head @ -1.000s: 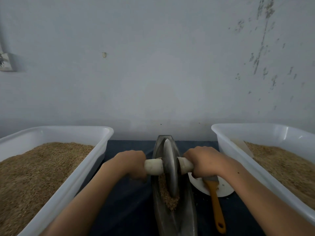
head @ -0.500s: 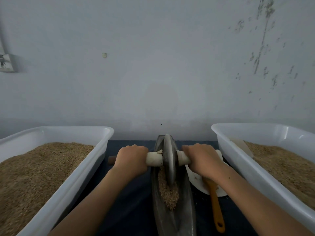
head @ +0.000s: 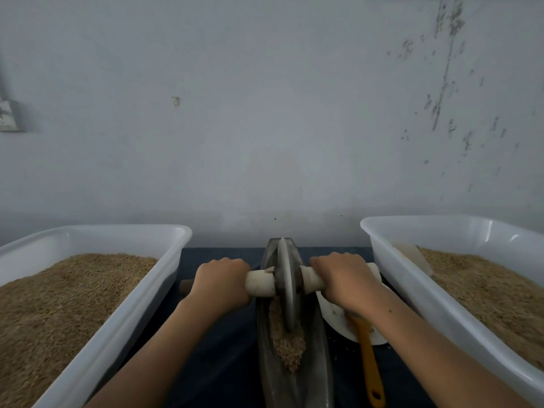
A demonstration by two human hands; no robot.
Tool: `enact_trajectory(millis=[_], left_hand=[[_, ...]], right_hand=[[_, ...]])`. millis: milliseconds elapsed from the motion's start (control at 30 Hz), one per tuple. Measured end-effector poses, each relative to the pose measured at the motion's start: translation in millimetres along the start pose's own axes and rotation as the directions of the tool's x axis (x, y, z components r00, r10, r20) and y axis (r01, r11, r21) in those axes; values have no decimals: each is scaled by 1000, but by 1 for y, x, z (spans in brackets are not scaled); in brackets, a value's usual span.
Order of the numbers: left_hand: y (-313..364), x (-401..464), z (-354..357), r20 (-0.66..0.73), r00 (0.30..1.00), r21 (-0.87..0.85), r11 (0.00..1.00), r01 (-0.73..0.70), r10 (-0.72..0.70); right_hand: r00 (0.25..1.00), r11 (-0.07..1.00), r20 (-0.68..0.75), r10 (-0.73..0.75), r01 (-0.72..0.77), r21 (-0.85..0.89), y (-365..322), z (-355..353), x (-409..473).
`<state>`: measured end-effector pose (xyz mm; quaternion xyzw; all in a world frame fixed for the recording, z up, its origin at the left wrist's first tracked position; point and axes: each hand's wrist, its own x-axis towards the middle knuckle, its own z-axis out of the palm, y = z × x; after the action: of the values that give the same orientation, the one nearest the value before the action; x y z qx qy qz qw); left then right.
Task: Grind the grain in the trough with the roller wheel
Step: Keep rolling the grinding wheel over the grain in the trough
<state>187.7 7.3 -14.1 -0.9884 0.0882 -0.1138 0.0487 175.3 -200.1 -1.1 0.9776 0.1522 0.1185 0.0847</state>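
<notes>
Head view. One roller wheel [head: 287, 285] stands on edge in one long metal trough [head: 266, 360], near its far end, with one heap of grain [head: 287, 346] in the channel just before it. The left hand [head: 220, 285] and right hand [head: 344, 279] each curl their fingers round one end of the wheel's pale axle handle [head: 260, 284]. Two white plastic tubs [head: 164, 272] of grain flank the trough. One orange-handled brush [head: 369, 369] lies across one white plate [head: 338, 320] beside the trough, under the right forearm.
</notes>
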Motion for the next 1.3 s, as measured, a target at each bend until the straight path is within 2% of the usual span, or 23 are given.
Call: enact_trajectory(millis=[67, 133, 200, 333, 433, 533, 700, 767, 867, 1033, 1133, 1200, 1300], left_hand=[[1, 1, 3, -74, 997, 10, 1000, 3, -3], [1, 1, 3, -72, 997, 18, 1000, 5, -4], [-1, 1, 1, -4, 1000, 15, 1000, -4, 4], [-4, 0, -9, 213, 977, -31, 999, -24, 30], [-5, -1, -10, 302, 953, -71, 997, -18, 38], [-4, 0, -9, 236, 972, -32, 999, -5, 12], [1, 2, 1, -45, 999, 12, 1000, 8, -7], [2, 1, 3, -98, 995, 15, 1000, 10, -9], [0, 1, 3, -54, 998, 7, 1000, -10, 11], [-4, 1, -9, 200, 979, -31, 999, -43, 48], [-6, 0, -11, 335, 941, -100, 995, -22, 54], [-6, 0, -10, 321, 946, -94, 995, -20, 49], [-3, 0, -8, 159, 987, -17, 1000, -23, 25]], right_hand=[[998, 1000, -68, 13, -11, 27, 0, 3, -2], [998, 999, -67, 15, -13, 36, -1, 3, -3], [1000, 1000, -5, 13, -12, 22, -1, -1, -3], [974, 1000, 225, -11, 5, 28, 1, -10, -2], [958, 999, 287, -24, 10, 49, 2, -12, -1], [969, 1000, 244, -20, 15, 20, 0, -11, 0], [999, 999, -19, 35, -35, 37, -2, -1, -1], [998, 997, -46, 45, -42, 60, -2, 1, -2], [999, 999, 19, 30, -30, 40, -1, -3, -2], [963, 999, 270, -10, -1, 40, 3, -13, -2], [952, 999, 304, -27, 14, 44, 2, -13, -2], [961, 999, 275, -24, 15, 35, 2, -12, -1], [979, 999, 204, 2, -9, 33, 2, -8, 2]])
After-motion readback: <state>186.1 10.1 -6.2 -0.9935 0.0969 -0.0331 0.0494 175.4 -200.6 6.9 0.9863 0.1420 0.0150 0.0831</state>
